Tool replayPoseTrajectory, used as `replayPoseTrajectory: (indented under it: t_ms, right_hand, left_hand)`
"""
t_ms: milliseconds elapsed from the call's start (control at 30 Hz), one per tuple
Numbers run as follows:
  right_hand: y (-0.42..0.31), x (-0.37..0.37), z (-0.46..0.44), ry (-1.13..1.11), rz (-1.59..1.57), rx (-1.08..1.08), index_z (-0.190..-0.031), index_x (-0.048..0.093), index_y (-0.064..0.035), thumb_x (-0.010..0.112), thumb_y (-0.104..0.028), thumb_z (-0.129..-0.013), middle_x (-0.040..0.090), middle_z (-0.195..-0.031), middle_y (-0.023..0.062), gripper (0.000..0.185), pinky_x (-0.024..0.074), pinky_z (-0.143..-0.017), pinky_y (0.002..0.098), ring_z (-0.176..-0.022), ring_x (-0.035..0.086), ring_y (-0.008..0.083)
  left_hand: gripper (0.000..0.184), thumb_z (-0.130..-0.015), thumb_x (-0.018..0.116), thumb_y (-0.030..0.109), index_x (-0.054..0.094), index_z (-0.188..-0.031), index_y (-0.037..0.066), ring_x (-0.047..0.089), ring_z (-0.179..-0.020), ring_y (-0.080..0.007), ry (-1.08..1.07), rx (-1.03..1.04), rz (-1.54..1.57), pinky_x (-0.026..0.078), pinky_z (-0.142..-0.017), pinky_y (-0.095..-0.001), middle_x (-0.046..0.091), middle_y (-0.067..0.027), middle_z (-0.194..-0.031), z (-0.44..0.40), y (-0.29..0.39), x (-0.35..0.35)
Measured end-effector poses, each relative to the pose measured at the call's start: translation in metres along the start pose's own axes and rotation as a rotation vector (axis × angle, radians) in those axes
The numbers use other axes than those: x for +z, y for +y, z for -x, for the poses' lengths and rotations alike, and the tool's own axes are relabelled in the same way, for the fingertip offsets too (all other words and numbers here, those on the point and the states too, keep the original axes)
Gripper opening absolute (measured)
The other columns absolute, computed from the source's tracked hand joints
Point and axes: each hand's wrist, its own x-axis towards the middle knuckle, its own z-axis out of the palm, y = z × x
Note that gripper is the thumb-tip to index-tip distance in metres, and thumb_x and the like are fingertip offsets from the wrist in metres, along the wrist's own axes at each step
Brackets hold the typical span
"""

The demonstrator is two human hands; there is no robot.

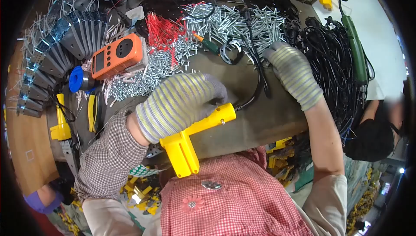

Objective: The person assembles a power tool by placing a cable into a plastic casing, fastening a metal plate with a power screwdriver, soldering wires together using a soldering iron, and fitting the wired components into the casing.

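Observation:
My left hand (180, 101), in a grey and yellow striped glove, is closed around a yellow pistol-shaped plastic housing (182, 153). A black cord (249, 101) runs out of the housing's right end, and a small screw shows near that end. The palm side and part of the housing are hidden by the glove. My right hand (294, 73), gloved alike, reaches to the lower right edge of a heap of long silver screws (264, 24). Its fingers are bent together there; what they hold, if anything, is hidden.
An orange meter (117, 56) stands left, near small screws (143, 78) and red leads (160, 32). A green screwdriver (354, 47) hangs over coiled black cords (323, 54) at right. Fanned metal plates (78, 37), a blue spool (78, 80) and yellow-handled pliers (92, 110) lie left. Another person (377, 136) sits at right.

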Motion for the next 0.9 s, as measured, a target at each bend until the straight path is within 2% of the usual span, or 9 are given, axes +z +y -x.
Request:
replayPoseTrajectory:
  t_ms: [67,400,500,600,633,700,833,867,900]
  right_hand:
    - [0.003,0.009,-0.002,-0.018,-0.001,-0.022,-0.094,0.063,-0.0099,0.064,-0.002,-0.073,0.059,-0.089,0.0094,0.023,0.053,-0.074,0.0401,-0.087,0.062,0.0292]
    - [0.01,0.021,0.0,0.048,-0.025,-0.033,-0.093,0.063,-0.0106,0.071,-0.01,-0.07,0.059,-0.09,0.007,0.025,0.053,-0.072,0.0378,-0.085,0.062,0.0256]
    - [0.005,0.018,-0.003,0.07,0.026,-0.032,-0.087,0.066,-0.0134,0.069,-0.011,-0.072,0.062,-0.086,0.0037,0.015,0.0562,-0.067,0.0337,-0.082,0.066,0.0227]
    - [0.014,0.022,-0.002,0.349,-0.01,-0.021,-0.089,0.067,-0.012,0.071,-0.012,-0.072,0.064,-0.087,0.0052,0.017,0.0552,-0.067,0.0333,-0.079,0.065,0.0242]
    - [0.013,0.004,-0.006,0.423,-0.235,0.104,-0.094,0.068,-0.009,0.071,-0.015,-0.08,0.067,-0.086,0.0042,0.015,0.0536,-0.066,0.0303,-0.074,0.065,0.0202]
    - [-0.007,-0.028,-0.01,0.398,-0.908,0.615,-0.099,0.068,-0.0056,0.069,-0.016,-0.087,0.067,-0.082,0.0026,0.016,0.052,-0.064,0.0261,-0.069,0.064,0.0136]
    - [-0.064,-0.083,-0.017,-0.04,-1.954,0.694,-0.102,0.068,-0.001,0.069,-0.013,-0.088,0.066,-0.08,0.0033,0.018,0.052,-0.063,0.0227,-0.068,0.063,0.0092]
    - [-0.076,-0.084,-0.018,-0.12,-1.998,0.664,-0.104,0.067,-0.0002,0.069,-0.014,-0.089,0.067,-0.081,0.0034,0.02,0.0525,-0.064,0.0224,-0.068,0.063,0.009]
    - [-0.087,-0.084,-0.019,-0.201,-2.041,0.633,-0.106,0.067,0.0007,0.069,-0.015,-0.09,0.067,-0.082,0.0035,0.023,0.053,-0.064,0.0221,-0.068,0.062,0.0088]
  left_hand:
    - [0.021,-0.076,0.073,0.008,0.068,-0.097,0.006,0.064,-0.081,-0.0291,0.0,0.041,0.022,0.053,-0.072,-0.036,0.065,-0.0086,-0.091,0.002,-0.001,0.002]
    - [0.024,-0.076,0.073,0.012,0.068,-0.099,0.007,0.066,-0.08,-0.0306,0.036,0.178,-0.059,0.053,-0.073,-0.0384,0.068,-0.0094,-0.093,0.011,-0.002,0.01]
    - [0.025,-0.078,0.071,0.012,0.068,-0.102,0.008,0.066,-0.086,-0.0306,-0.054,0.13,-0.162,0.052,-0.077,-0.0405,0.069,-0.0098,-0.098,0.019,0.008,0.007]
    - [0.025,-0.079,0.069,0.013,0.068,-0.103,0.008,0.066,-0.092,-0.0297,0.009,0.143,-0.263,0.052,-0.081,-0.0423,0.068,-0.0101,-0.103,0.025,0.016,0.01]
    - [0.025,-0.079,0.069,0.013,0.068,-0.104,0.008,0.066,-0.093,-0.0292,0.054,0.144,-0.266,0.051,-0.083,-0.0427,0.068,-0.0099,-0.104,0.025,0.017,0.009]
    - [0.027,-0.079,0.07,0.015,0.068,-0.105,0.009,0.066,-0.096,-0.0283,0.143,0.138,-0.273,0.051,-0.086,-0.0435,0.068,-0.0096,-0.106,0.025,0.018,0.008]
    - [0.029,-0.07,0.072,0.011,0.071,-0.099,0.007,0.067,-0.089,-0.025,0.231,0.273,-0.475,0.055,-0.068,-0.0379,0.068,-0.0089,-0.099,0.009,0.027,-0.014]
    - [0.03,-0.066,0.074,0.01,0.072,-0.096,0.007,0.068,-0.079,-0.0241,0.348,0.5,-0.475,0.053,-0.056,-0.0354,0.068,-0.0082,-0.094,0.002,0.028,-0.02]
    - [0.031,-0.065,0.075,0.01,0.073,-0.095,0.007,0.067,-0.077,-0.0241,0.355,0.543,-0.481,0.053,-0.056,-0.0354,0.068,-0.0081,-0.094,0.004,0.03,-0.02]
